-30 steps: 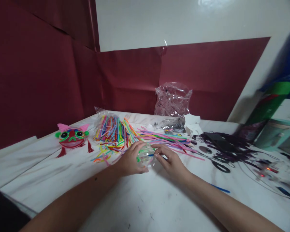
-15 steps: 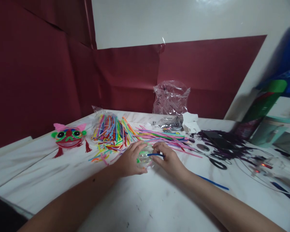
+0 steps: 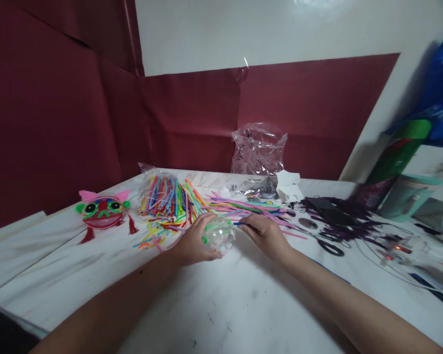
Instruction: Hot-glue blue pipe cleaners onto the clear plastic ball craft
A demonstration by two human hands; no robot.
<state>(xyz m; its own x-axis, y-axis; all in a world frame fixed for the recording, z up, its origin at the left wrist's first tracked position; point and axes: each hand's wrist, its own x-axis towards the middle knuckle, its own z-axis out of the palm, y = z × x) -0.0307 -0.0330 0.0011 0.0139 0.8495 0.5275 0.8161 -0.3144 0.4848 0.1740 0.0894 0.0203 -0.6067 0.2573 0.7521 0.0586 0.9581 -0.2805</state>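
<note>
My left hand (image 3: 197,241) is wrapped round the left side of a clear round plastic ball (image 3: 219,237), which has green pieces on its surface. Just right of it, my right hand (image 3: 264,232) pinches a short blue pipe cleaner (image 3: 238,223) whose tip points at the ball's upper right edge; whether it touches cannot be told. Behind both hands spread loose pink and mixed pipe cleaners (image 3: 247,205). A plastic bag of many-coloured pipe cleaners (image 3: 164,196) lies behind my left hand.
A finished-looking animal-face ornament (image 3: 103,212) with red tassels sits at left. Scissors (image 3: 330,247), a roll of tape (image 3: 308,223), a purple-black tangle of strands (image 3: 354,221) and a dark phone (image 3: 325,211) lie at right. A clear bag (image 3: 259,150) stands at the back.
My right hand has drawn slightly right, away from the ball, with the blue pipe cleaner. The ball has turned in my left hand and shows more of itself.
</note>
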